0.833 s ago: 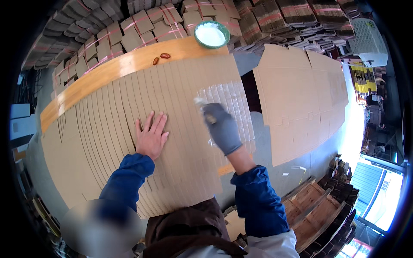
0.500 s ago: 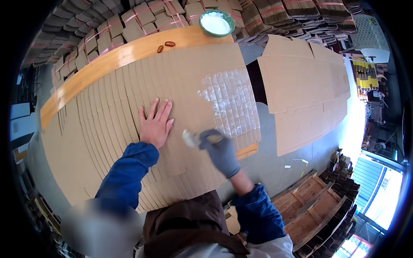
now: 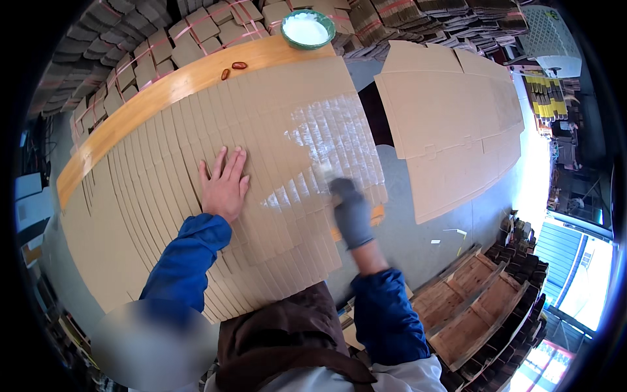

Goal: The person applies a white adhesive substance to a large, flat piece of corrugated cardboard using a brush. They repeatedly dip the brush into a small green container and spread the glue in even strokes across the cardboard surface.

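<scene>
Overlapping brown cardboard sheets (image 3: 268, 98) lie fanned across a wooden table (image 3: 170, 77), their edges forming narrow strips. My bare left hand (image 3: 225, 186) rests flat on them, fingers extended. My right hand (image 3: 353, 212), in a grey glove, is closed around a brush whose pale tip (image 3: 326, 171) touches the cardboard; the glove hides most of its handle and motion blurs it. Wet white paste (image 3: 336, 127) coats the strips at the right, with a streak reaching left toward the middle. A green bowl (image 3: 285, 40) holding white paste stands at the table's far edge.
Two small reddish-brown objects (image 3: 239, 65) lie on the far table strip. More flat cardboard (image 3: 450, 124) stands to the right, across a gap. Bundled cardboard stacks (image 3: 189, 55) line the back. A wooden pallet (image 3: 464, 294) sits at the lower right, near a grey-green crate (image 3: 552, 39).
My right hand has swept the brush right and away from me, leaving a fresh white streak across the strips. My left hand stays flat on the cardboard. The whole view has shifted slightly.
</scene>
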Demonstrator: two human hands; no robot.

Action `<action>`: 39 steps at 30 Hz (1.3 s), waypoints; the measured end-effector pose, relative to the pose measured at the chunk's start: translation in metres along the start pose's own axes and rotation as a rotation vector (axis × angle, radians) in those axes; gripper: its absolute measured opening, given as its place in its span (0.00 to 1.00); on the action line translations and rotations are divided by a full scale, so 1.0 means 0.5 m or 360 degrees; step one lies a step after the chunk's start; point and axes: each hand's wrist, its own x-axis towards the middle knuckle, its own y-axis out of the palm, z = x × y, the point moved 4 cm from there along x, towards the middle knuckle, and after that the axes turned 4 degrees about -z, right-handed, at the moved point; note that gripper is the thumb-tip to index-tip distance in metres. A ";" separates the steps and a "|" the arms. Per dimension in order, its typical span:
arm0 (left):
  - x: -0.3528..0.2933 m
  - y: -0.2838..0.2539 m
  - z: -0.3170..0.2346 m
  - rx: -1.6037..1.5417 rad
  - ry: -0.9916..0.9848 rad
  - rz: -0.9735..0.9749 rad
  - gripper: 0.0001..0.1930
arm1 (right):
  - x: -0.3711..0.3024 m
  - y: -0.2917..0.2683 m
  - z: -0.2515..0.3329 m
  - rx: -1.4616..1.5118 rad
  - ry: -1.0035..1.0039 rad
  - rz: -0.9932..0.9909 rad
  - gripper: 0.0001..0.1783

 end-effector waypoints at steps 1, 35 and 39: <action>0.007 0.000 0.002 0.0012 0.0012 -0.0020 0.29 | 0.038 -0.048 -0.012 -0.0067 0.0285 0.0010 0.20; 0.004 -0.023 0.004 -0.0021 -0.0026 0.0051 0.29 | 0.551 -0.203 0.056 0.0754 -0.0236 -0.0360 0.07; 0.006 -0.021 0.004 -0.0051 0.0015 -0.0015 0.30 | 0.720 -0.119 0.058 0.0638 -0.0211 -0.0179 0.09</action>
